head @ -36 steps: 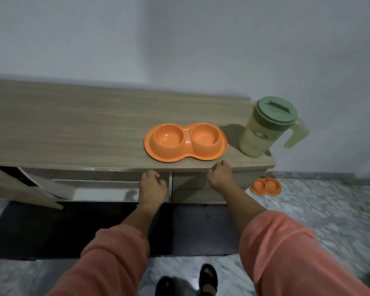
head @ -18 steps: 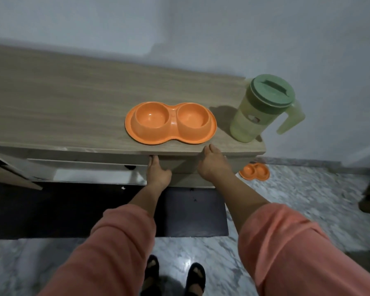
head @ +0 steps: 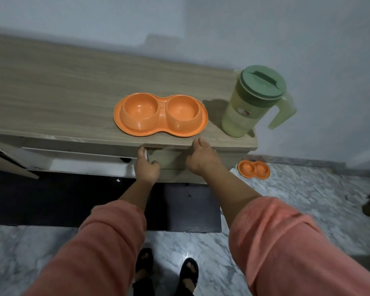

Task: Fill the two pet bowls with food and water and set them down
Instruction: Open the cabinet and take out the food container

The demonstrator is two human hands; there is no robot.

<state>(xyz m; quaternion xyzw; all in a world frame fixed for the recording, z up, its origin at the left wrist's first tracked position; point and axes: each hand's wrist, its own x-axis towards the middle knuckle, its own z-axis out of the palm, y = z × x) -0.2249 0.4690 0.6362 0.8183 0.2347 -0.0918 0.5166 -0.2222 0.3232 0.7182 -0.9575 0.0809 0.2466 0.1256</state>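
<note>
orange double pet bowl (head: 160, 114) sits near the front edge of a wood-grain worktop (head: 62, 92), both of its wells looking empty. just to its right stands a pale green pitcher (head: 252, 103) with a darker green lid, close to the worktop's right end. a second, similar orange double bowl (head: 254, 169) lies on the marble floor (head: 308, 199) beside the cabinet. below the worktop edge, the left hand (head: 146, 167) has its grip curled around the edge of a drawer front (head: 169, 161). the right hand (head: 201, 160) rests against the drawer front with fingers loose and apart, holding nothing. salmon sleeves cover both arms, and sandalled feet show below.
</note>
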